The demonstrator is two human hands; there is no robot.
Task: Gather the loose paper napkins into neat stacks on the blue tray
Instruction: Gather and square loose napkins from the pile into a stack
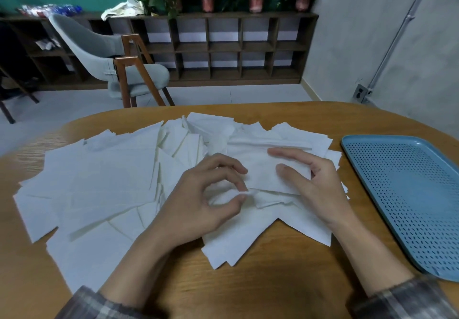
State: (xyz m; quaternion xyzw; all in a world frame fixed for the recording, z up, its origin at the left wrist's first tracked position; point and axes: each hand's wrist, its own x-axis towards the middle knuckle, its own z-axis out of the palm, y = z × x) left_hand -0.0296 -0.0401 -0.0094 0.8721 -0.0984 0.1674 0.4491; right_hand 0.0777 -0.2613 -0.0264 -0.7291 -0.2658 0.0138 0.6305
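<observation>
**White napkins (104,182) being sorted beside the blue tray (352,142)**

The napkins are being left scattered on the wooden table (260,281), all left of the blue tray. A crumpled napkin (252,192) is being pinched by the left hand (198,202); a flat napkin (260,172) is being pressed by the right hand (320,187), fingers straight.

Blue tray (407,194) cut by right edge; napkins (111,182) overlap, lower ones hidden.
</observation>
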